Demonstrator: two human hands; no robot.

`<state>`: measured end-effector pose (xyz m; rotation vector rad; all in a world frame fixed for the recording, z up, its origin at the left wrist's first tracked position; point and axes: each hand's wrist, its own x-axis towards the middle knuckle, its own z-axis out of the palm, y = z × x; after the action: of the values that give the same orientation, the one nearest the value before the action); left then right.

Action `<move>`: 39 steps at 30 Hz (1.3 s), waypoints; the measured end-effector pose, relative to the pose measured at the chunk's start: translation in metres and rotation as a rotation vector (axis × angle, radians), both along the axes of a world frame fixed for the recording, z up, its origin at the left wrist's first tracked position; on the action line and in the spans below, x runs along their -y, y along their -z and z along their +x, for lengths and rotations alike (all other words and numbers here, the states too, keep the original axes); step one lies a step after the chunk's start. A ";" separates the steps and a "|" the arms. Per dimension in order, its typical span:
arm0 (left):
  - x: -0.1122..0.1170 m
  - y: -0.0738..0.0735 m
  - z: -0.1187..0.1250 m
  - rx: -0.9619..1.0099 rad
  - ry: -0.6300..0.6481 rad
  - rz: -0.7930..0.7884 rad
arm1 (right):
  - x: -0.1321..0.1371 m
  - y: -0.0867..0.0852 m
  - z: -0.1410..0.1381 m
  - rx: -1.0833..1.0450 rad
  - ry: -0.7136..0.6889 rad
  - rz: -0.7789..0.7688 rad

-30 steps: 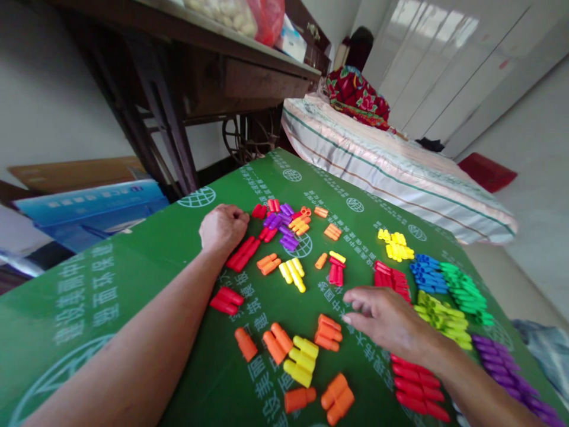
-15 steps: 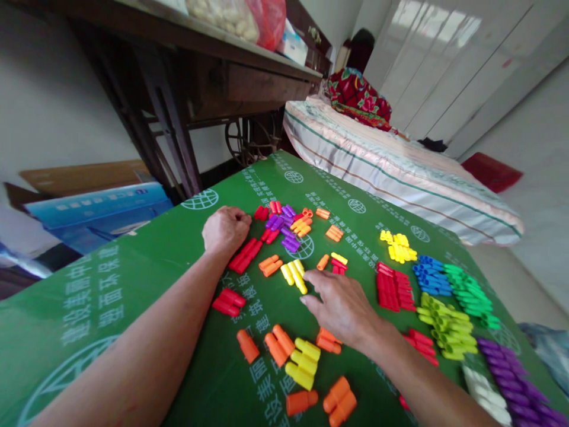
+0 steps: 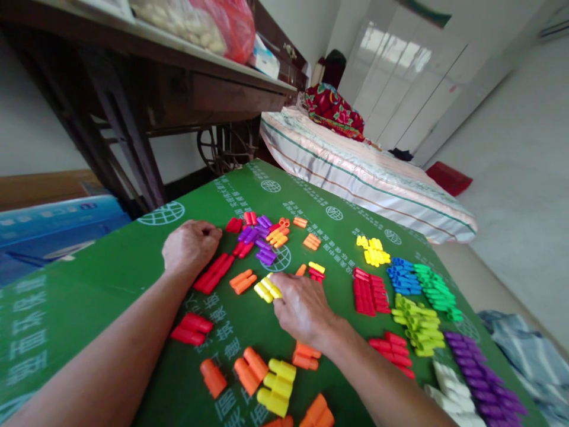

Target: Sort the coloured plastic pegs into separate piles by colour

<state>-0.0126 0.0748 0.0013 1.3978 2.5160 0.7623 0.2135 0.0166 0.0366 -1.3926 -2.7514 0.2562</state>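
My right hand (image 3: 300, 302) is over the middle of the green board, its thumb and fingers closed on the right end of a small row of yellow plastic tubes (image 3: 267, 289). The fingers cover part of that row. My left hand (image 3: 190, 244) rests on the board with its fingers curled into a loose fist; nothing shows in it. Beside it lie short red tubes (image 3: 233, 225) and a joined red row (image 3: 214, 273). An orange pair (image 3: 243, 281) lies just left of the yellow row. Purple tubes (image 3: 265, 253) are heaped further back.
On the board's right stand groups of red (image 3: 370, 292), blue (image 3: 403, 276), green (image 3: 438, 292), lime (image 3: 418, 323), purple (image 3: 484, 376) and white tubes (image 3: 453, 391). Larger yellow pieces (image 3: 276, 386) and orange ones (image 3: 213, 378) lie near me. A sewing-machine table (image 3: 213, 89) and a bed (image 3: 364, 172) stand beyond.
My right hand has moved onto the yellow row and closed its fingers on it. The left hand keeps its place on the board. The whole view has shifted a little to the right.
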 end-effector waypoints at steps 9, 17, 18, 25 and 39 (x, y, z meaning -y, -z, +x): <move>-0.001 0.001 -0.001 -0.039 -0.013 -0.028 | -0.063 0.008 0.087 -0.259 0.363 0.066; 0.000 -0.003 0.002 -0.030 -0.024 -0.034 | -0.151 -0.001 0.184 -0.150 0.817 0.078; 0.001 -0.004 0.002 -0.029 -0.026 -0.035 | -0.156 -0.001 0.188 -0.145 0.838 0.064; 0.000 -0.004 0.003 -0.038 -0.033 -0.030 | -0.176 0.013 0.200 -0.149 0.887 -0.044; 0.000 -0.005 0.004 -0.039 -0.042 -0.035 | -0.193 0.027 0.218 -0.134 0.871 -0.063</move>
<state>-0.0086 0.0747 0.0059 1.3655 2.5830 0.7022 0.4315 0.2093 0.0092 -2.2962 -1.8022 0.3574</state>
